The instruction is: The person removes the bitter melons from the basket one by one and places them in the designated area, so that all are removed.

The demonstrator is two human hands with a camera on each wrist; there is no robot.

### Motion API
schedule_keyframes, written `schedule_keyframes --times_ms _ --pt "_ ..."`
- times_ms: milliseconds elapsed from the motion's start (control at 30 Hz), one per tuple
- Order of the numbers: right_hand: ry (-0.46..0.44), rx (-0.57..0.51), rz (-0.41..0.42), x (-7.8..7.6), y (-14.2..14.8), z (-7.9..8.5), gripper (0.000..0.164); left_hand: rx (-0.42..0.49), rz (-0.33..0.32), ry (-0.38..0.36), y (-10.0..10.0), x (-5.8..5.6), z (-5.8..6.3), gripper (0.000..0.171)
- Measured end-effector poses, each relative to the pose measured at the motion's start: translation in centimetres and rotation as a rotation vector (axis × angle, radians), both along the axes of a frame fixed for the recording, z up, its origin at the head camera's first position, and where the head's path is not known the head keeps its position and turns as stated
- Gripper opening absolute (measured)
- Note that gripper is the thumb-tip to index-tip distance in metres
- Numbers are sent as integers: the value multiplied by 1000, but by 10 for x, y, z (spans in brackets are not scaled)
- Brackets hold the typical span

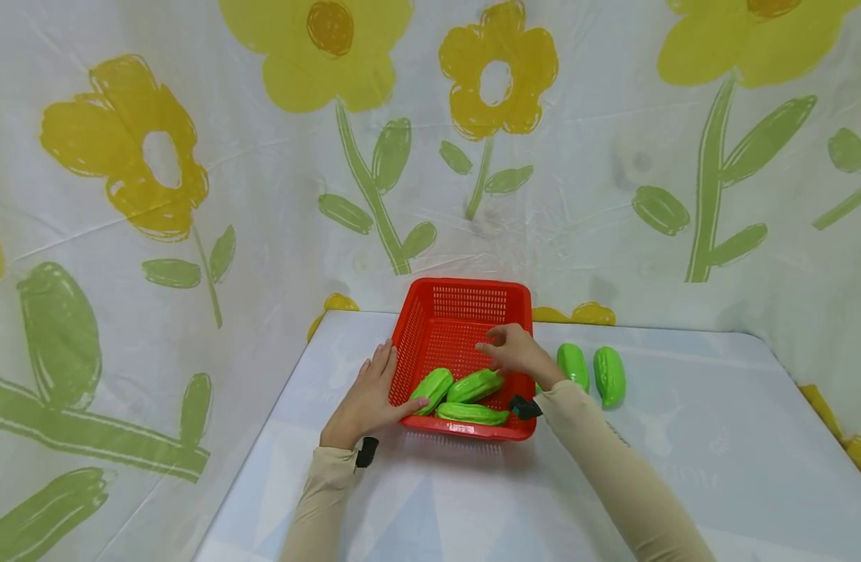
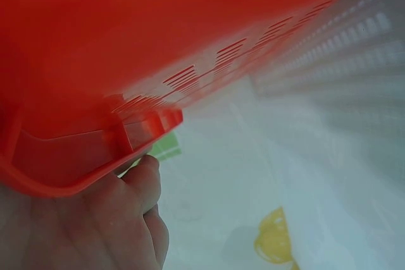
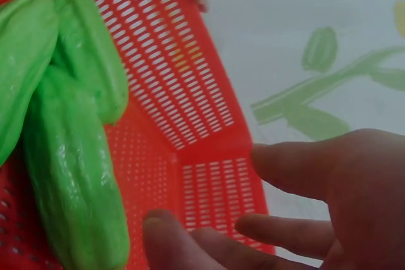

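Note:
A red plastic basket (image 1: 465, 283) with slotted walls stands on the table. Three bright green, ridged gourds lie together at its near end: a left one (image 1: 432, 390), an upper one (image 1: 475, 385) and a front one (image 1: 472, 414). My left hand (image 1: 370, 394) rests against the basket's left rim with fingers extended, its thumb over the near left corner. From below, the left wrist view shows the palm against the rim (image 2: 69, 188). Above the basket's right side hovers my right hand (image 1: 514, 350), fingers loosely bent and apart, holding nothing.
Right of the basket, two more green gourds lie on the table: one (image 1: 573, 363) partly behind my right forearm, the other (image 1: 610, 377) farther right. A bit of green shows beside the right wrist. Flower-printed cloth (image 1: 585, 257) hangs behind and at the sides.

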State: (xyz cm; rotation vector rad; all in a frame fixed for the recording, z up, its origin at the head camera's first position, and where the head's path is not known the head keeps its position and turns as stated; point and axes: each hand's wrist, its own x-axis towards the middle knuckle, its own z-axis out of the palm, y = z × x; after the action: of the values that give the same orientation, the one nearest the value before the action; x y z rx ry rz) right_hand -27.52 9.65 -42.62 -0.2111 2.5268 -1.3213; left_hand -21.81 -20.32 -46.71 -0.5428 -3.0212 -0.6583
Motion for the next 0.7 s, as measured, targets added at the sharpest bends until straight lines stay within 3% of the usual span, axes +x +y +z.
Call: schedule_keyframes --times_ms 433,700 --pt "-42 254 53 -5 -10 -5 67 5 -11 22 -1 1 -1 117" --pt "-85 306 57 0 -17 -5 70 1 -3 10 0 0 -2 117"
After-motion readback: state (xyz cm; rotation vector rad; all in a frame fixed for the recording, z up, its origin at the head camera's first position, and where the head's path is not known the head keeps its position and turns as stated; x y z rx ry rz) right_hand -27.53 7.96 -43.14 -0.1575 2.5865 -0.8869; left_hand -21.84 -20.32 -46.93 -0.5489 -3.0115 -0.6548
